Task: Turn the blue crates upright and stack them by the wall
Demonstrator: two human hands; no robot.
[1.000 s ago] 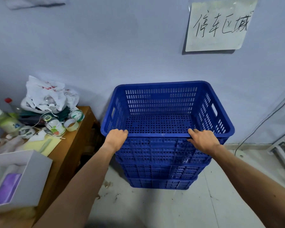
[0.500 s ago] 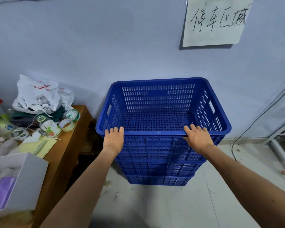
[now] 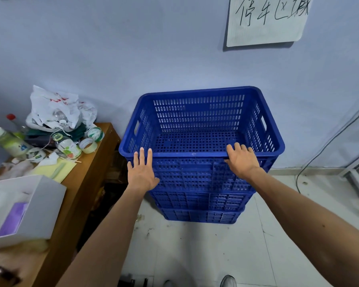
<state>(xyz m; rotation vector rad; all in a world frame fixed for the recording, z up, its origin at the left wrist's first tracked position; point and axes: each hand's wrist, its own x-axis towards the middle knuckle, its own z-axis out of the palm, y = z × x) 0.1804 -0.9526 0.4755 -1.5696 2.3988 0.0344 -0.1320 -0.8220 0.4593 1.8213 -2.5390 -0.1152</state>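
Pale tiled floor (image 3: 205,251) at a blue-grey wall (image 3: 133,48), stacked crates mid-frame.
Lower centre: left hand (image 3: 141,172) flat, fingers extended and close together, against the near wall of the top blue crate (image 3: 201,125); right hand (image 3: 241,161) likewise flat, fingertips over the near rim. Beneath, two more upright blue crates (image 3: 201,206). Left: cluttered wooden table (image 3: 87,179). Upper right: handwritten paper sign (image 3: 265,19).

White paper sign (image 3: 266,19) taped to pale blue wall (image 3: 133,48), above and beyond the right hand (image 3: 241,162): black handwritten characters, "停车区域". Bottle labels unreadable.
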